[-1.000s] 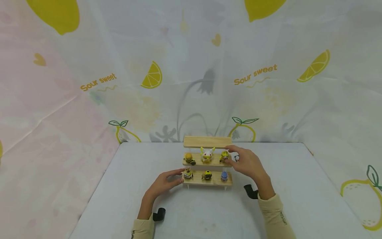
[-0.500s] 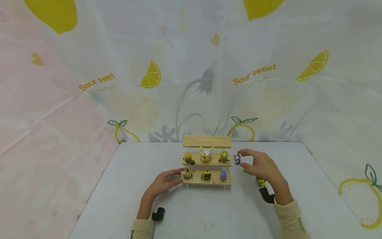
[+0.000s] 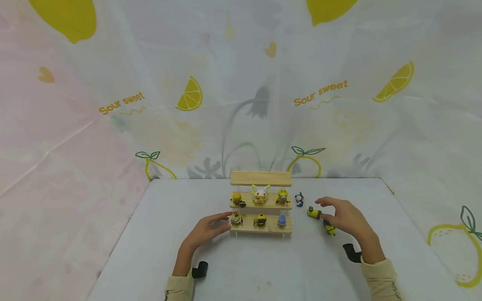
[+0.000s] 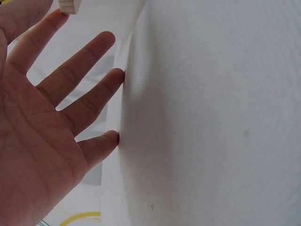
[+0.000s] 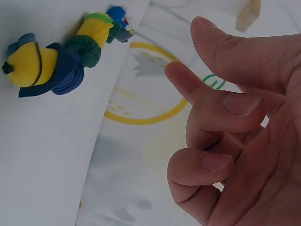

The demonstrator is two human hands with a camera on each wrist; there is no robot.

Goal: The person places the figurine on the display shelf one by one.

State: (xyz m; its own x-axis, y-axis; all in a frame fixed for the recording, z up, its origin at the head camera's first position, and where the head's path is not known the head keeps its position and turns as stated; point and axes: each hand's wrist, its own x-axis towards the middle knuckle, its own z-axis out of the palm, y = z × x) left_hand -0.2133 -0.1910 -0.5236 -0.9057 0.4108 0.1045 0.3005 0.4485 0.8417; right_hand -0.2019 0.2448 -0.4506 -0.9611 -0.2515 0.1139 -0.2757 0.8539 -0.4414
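A three-tier wooden display shelf [image 3: 260,228] stands on the white table. On its middle tier are an orange-yellow figurine [image 3: 237,198], a white-eared figurine [image 3: 260,193] and a yellow figurine [image 3: 282,196]. Below them sit a small figurine [image 3: 236,218], a yellow-and-black figurine [image 3: 260,220] and a blue-topped figurine [image 3: 282,220]. My left hand [image 3: 207,230], fingers spread, touches the lower tier's left end; its index fingertip meets the wood [image 4: 69,5]. Holding nothing, my right hand [image 3: 349,218] hovers beside a yellow-and-dark-blue figurine [image 3: 329,228], some fingers loosely bent.
Right of the shelf lie a green-yellow figurine [image 3: 313,212] and a blue-and-white figurine [image 3: 299,199]. The shelf's top tier [image 3: 261,178] carries no figurine. Behind the table hangs a lemon-print cloth [image 3: 241,83].
My right hand has moved from the yellow figurine on the middle tier rightward and toward me, uncovering the figurines lying on the table. My left hand has stayed at the shelf's end.
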